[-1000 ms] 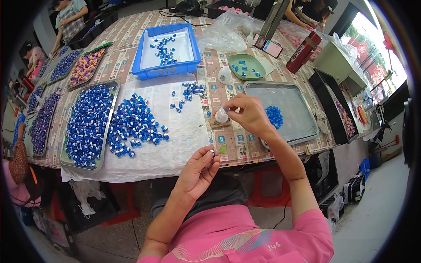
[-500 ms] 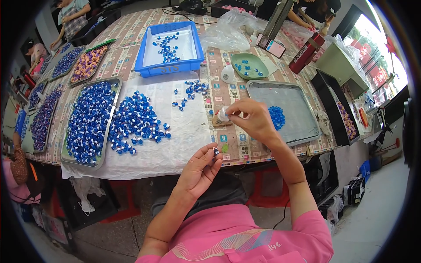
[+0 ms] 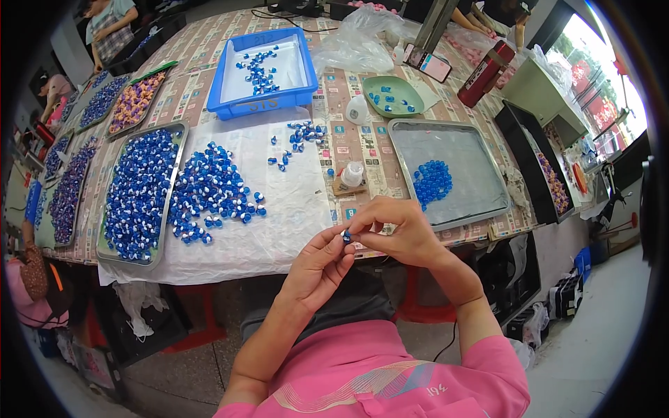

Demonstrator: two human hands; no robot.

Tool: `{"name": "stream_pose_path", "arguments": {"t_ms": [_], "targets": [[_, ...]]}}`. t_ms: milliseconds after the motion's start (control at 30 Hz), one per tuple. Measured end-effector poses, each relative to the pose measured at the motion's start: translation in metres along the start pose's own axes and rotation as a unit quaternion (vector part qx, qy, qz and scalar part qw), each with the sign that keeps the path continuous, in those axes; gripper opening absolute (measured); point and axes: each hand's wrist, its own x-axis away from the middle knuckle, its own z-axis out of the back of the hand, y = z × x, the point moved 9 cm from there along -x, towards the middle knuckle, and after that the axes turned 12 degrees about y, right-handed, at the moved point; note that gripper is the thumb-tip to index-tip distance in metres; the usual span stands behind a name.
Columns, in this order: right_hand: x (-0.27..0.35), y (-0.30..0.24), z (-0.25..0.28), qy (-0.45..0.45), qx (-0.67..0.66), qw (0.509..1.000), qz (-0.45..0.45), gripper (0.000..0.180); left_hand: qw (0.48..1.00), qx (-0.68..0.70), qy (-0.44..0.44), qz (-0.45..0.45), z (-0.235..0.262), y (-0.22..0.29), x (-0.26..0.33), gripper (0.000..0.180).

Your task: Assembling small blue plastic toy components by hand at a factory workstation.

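Right hand (image 3: 394,233) moved in — bead (image 3: 346,237) upright

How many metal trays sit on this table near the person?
2 clearly near: one metal tray full of blue pieces at left, another with a small blue cluster at right. More trays lie farther left, partly hidden.

At the frame's lower centre, the left hand (image 3: 317,268) and right hand (image 3: 394,230) meet, pinching a small blue bead (image 3: 346,237) between their fingertips, just below the table edge (image 3: 230,268) and white sheet (image 3: 279,230).
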Motion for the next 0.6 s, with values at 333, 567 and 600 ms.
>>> {"name": "stream_pose_path", "arguments": {"t_ms": [333, 567, 600], "targets": [[-0.002, 0.004, -0.007, -0.057, -0.031, 0.997, -0.044, 0.016, 1.0, -0.005, -0.019, 0.014, 0.006, -0.001, 0.002, 0.02], [-0.005, 0.003, -0.018, -0.082, -0.031, 0.995, -0.055, 0.013, 0.999, -0.035, -0.009, -0.003, 0.01, 0.007, 0.003, 0.017], [-0.004, 0.004, -0.018, -0.079, -0.03, 0.995, -0.056, 0.013, 0.999, -0.047, -0.005, -0.007, 0.01, 0.008, 0.003, 0.017]]}}
